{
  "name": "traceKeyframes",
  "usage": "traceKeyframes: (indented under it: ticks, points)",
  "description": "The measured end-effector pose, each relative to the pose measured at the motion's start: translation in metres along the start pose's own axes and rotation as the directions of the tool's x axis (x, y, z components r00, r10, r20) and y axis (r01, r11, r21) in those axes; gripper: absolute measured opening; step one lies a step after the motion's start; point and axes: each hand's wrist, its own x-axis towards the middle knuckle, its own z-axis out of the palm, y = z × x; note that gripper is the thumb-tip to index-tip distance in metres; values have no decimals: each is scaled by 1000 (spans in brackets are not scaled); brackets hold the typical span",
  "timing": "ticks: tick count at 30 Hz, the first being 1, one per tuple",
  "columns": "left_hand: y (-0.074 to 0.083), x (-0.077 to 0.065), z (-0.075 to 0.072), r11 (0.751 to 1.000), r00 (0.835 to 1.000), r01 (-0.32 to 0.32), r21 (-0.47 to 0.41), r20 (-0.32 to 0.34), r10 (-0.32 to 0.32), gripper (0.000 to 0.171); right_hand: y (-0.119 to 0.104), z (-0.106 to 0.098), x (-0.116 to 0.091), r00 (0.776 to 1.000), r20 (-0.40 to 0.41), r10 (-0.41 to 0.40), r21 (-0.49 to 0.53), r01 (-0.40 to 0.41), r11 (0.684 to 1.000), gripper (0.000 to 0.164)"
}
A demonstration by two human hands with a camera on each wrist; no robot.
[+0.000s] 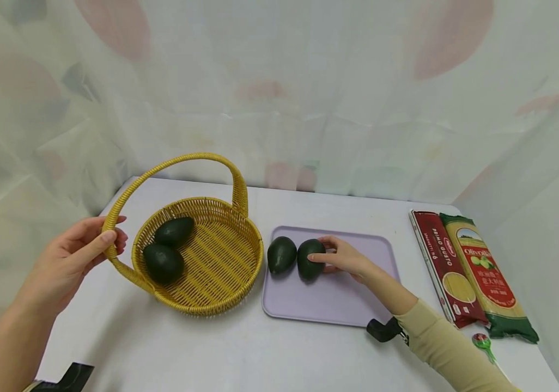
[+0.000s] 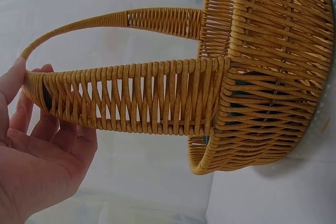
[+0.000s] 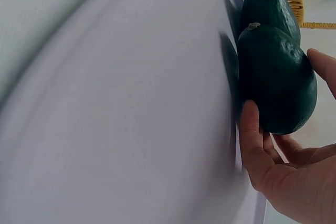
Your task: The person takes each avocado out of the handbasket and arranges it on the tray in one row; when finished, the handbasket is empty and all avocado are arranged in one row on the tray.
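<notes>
With thumb and fingers, my left hand (image 1: pixel 76 253) holds the handle of a yellow woven basket (image 1: pixel 255 272) on its left side. Two dark green avocados (image 1: pixel 164 264) lie at the left inside the basket. On the lilac tray (image 1: pixel 299 305), two more avocados rest side by side near its left edge. My right hand (image 1: pixel 343 257) grips the right one, a dark avocado (image 3: pixel 275 80), thumb on one side and fingers on the other. The other avocado (image 1: pixel 281 255) is just left of it, overlapped by it in the right wrist view.
Right of the tray lie a red spaghetti pack (image 1: pixel 448 267) and a green-ended pasta bag (image 1: pixel 485 272). A lollipop with a green stick (image 1: pixel 482 343) is in front of them. A patterned curtain (image 1: pixel 309 109) hangs behind the white table (image 1: pixel 201 354).
</notes>
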Motion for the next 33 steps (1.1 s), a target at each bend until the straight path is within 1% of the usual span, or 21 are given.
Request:
traceKeyframes:
  ticks: [18,25,33]
  points:
    - [0,0,1,1000,1000,-2,2,-2,2,27,1,-5,-2,1000,-15,-25,-116,23,993,71]
    - [0,0,0,1000,1000,-1,0,-1,1,28,3,-3,-3,999,-34,-12,-78,9,997,70]
    - [-1,0,0,1000,1000,0,5,2,0,28,1,4,-6,1000,-19,-22,-31,22,999,70]
